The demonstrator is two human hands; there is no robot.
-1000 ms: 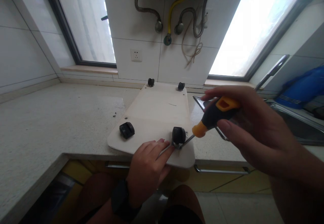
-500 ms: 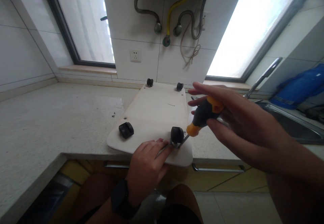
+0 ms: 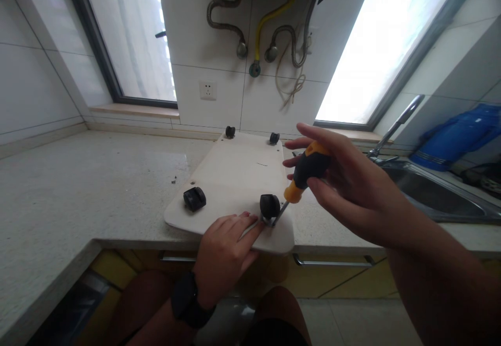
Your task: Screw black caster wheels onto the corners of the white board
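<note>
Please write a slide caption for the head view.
Right hand holds a screwdriver beside a wheel; left hand rests on the board.

The right hand (image 3: pixel 356 200) holds a screwdriver (image 3: pixel 307 171); it slants down to the near right caster (image 3: pixel 270 206). The left hand (image 3: pixel 222 252) touches the board (image 3: pixel 238 174)

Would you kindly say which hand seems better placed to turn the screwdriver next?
Probably the right hand: it holds the screwdriver, its tip by the near-right caster, while the left hand rests on the board.
</note>
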